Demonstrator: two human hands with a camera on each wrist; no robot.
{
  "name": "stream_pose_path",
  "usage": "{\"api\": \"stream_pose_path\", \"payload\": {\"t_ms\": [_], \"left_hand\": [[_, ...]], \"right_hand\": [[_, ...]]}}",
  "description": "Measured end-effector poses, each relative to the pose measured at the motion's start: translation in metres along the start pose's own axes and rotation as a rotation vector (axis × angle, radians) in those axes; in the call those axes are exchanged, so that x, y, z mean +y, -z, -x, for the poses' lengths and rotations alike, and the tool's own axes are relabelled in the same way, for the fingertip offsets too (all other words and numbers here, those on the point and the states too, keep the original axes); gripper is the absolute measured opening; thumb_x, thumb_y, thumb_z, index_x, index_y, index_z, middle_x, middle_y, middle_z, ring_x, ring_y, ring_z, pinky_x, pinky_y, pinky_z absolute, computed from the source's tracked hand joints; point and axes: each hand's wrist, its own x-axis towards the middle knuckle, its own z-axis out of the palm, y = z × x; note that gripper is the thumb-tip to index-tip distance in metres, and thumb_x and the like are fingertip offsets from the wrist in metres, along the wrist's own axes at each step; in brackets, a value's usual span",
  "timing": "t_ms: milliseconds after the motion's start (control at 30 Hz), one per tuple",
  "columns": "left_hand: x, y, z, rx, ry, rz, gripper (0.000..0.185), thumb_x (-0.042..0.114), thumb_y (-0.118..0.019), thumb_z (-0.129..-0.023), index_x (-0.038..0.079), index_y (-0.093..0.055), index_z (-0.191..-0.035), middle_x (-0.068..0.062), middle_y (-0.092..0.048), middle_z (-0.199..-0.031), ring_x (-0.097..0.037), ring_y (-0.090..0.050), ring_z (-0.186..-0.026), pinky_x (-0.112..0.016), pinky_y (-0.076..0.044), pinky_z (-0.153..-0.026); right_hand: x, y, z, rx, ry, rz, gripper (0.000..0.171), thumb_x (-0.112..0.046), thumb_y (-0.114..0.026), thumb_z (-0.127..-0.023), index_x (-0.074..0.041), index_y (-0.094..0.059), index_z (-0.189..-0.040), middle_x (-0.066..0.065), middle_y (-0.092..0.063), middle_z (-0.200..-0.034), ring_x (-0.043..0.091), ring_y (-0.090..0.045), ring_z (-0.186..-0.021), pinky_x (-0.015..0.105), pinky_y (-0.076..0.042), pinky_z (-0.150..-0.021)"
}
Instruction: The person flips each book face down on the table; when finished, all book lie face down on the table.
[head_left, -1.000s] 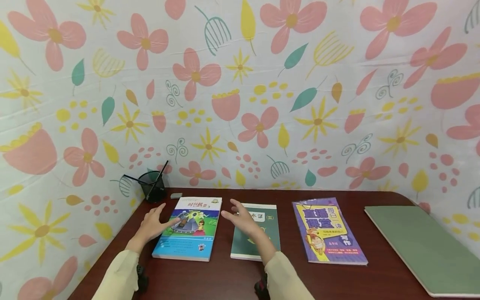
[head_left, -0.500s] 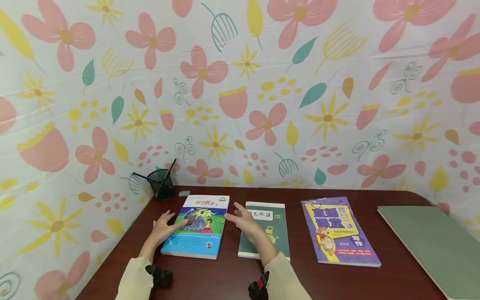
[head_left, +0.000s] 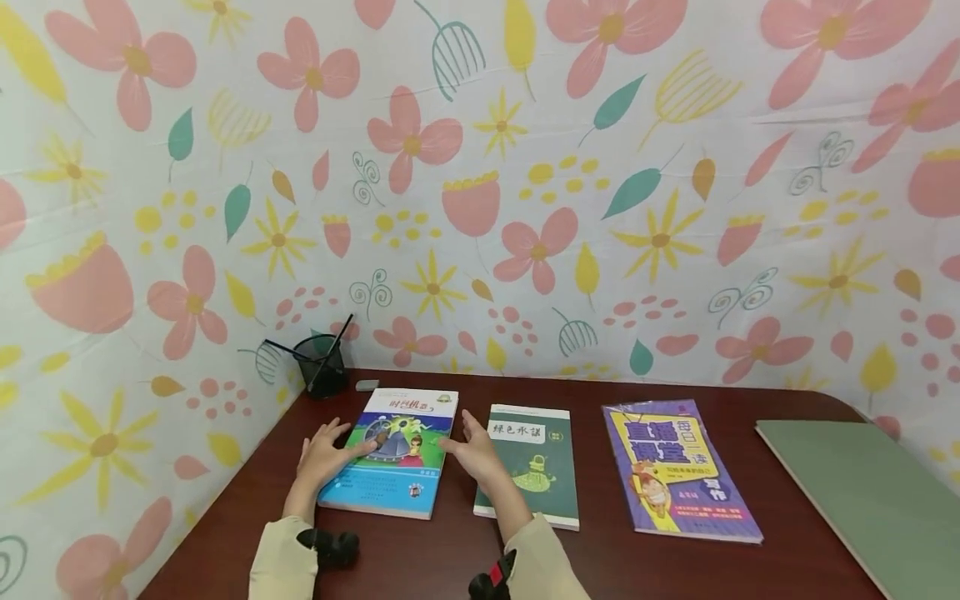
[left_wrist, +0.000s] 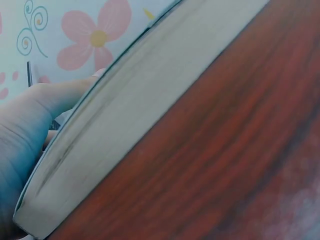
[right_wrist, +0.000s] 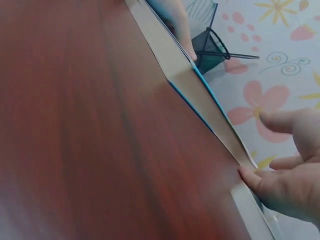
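Fingers spread, the left hand [head_left: 322, 458] rests its thumb over a blue book [head_left: 384, 485] flat on the worktop [head_left: 408, 557], seemingly steadying it, opposite the loosely spread right hand [head_left: 482, 458].

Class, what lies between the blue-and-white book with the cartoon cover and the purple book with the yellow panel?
The head view shows a dark green rectangular book with a white title panel; the right hand partly covers its left edge.
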Motion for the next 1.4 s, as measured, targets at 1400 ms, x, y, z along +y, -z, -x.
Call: {"api": "stream_pose_path", "payload": {"t_ms": [1400], "left_hand": [[-0.002, 0.004, -0.005, -0.075, 0.054, 0.249, 0.087, 0.048, -0.074, -0.072, 0.011, -0.040, -0.142, -0.019, -0.042, -0.144, -0.034, -0.044, -0.127, -0.056, -0.032, -0.106]], "right_hand": [[0.006, -0.011, -0.015, -0.034, -0.036, -0.123, 0.085, 0.011, -0.060, -0.077, -0.004, -0.017, -0.149, 0.023, -0.020, -0.153, 0.040, -0.019, -0.141, 0.051, -0.031, -0.109]]}}
